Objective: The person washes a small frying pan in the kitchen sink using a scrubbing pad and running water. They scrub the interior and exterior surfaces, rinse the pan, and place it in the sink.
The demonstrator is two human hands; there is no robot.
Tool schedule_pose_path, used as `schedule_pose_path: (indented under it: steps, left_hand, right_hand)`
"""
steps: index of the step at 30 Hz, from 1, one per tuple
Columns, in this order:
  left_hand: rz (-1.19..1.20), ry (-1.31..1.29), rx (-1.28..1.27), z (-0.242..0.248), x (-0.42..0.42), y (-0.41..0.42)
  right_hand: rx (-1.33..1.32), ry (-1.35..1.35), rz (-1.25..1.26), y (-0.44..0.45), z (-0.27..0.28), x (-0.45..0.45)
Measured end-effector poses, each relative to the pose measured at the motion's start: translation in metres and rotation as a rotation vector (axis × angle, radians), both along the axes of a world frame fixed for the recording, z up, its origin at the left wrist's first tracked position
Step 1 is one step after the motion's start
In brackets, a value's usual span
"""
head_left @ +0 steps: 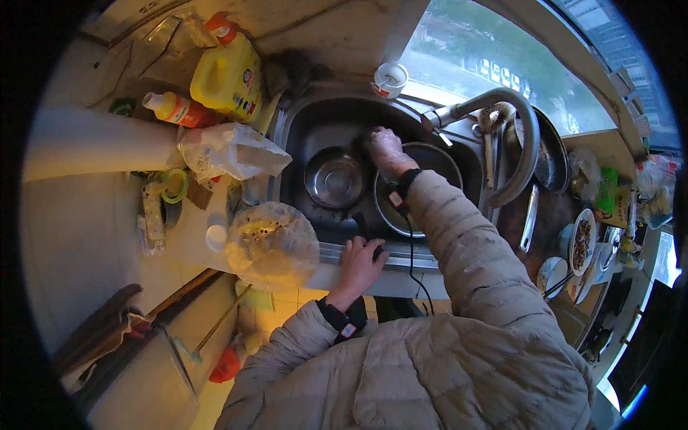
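Note:
My left hand (pixel 361 267) is at the front rim of the steel sink (pixel 301 123), its fingers curled around a black object (pixel 378 252). What that object is stays partly hidden. A dark narrow shape (pixel 361 223) lies just beyond the fingertips in the basin. My right hand (pixel 388 148) reaches into the far middle of the sink, wet and with its fingers bent down; a dark blur beside them hides whether they hold anything. Left of it a round steel bowl (pixel 334 178) rests on the sink floor. A larger steel basin (pixel 438 161) sits under my right forearm.
The faucet (pixel 524 156) arches over the sink's right side. A wok (pixel 548 150) and a plate of food (pixel 582 242) stand farther right. On the left are a yellow detergent jug (pixel 226 80), an orange bottle (pixel 180 110) and plastic bags (pixel 231 148). A white tub (pixel 391 79) sits by the window.

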State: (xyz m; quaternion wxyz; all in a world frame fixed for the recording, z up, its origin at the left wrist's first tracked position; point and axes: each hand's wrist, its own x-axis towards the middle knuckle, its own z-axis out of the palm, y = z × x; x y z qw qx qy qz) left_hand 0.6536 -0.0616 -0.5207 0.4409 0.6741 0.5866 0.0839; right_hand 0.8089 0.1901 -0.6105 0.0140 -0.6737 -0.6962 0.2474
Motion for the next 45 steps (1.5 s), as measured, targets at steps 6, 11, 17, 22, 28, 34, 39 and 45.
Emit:
schedule_pose_path:
  steps: [6, 11, 17, 22, 28, 34, 39, 45]
  left_hand:
    - [0.195, -0.277, -0.113, -0.017, -0.002, -0.001]
    - [0.309, -0.237, -0.12, -0.023, -0.008, -0.002]
    - [0.664, -0.533, -0.373, -0.018, -0.013, 0.01]
    - [0.803, -0.736, -0.598, -0.032, -0.025, 0.035]
    - [0.932, -0.747, -0.519, -0.014, -0.041, 0.045]
    - [0.91, -0.879, -0.519, 0.035, -0.045, 0.036]
    - [0.916, -0.934, -0.651, 0.054, -0.05, 0.025]
    - [0.866, -0.918, -0.806, 0.068, -0.047, 0.008]
  right_hand:
    - [0.278, 0.624, -0.081, -0.062, 0.064, 0.06]
    - [-0.092, 0.672, -0.433, -0.122, 0.084, 0.122]
    - [-0.082, 0.064, -0.294, -0.147, 0.062, 0.128]
    - [-0.48, -0.29, 0.0, -0.15, 0.036, 0.111]
    - [-0.484, -0.491, 0.277, -0.147, -0.023, 0.12]
    - [-0.477, -0.454, 0.351, -0.166, -0.032, 0.134]
    - [-0.637, -0.303, 0.306, -0.176, 0.037, 0.129]
    - [-0.794, 0.059, 0.1, -0.196, 0.072, 0.108]
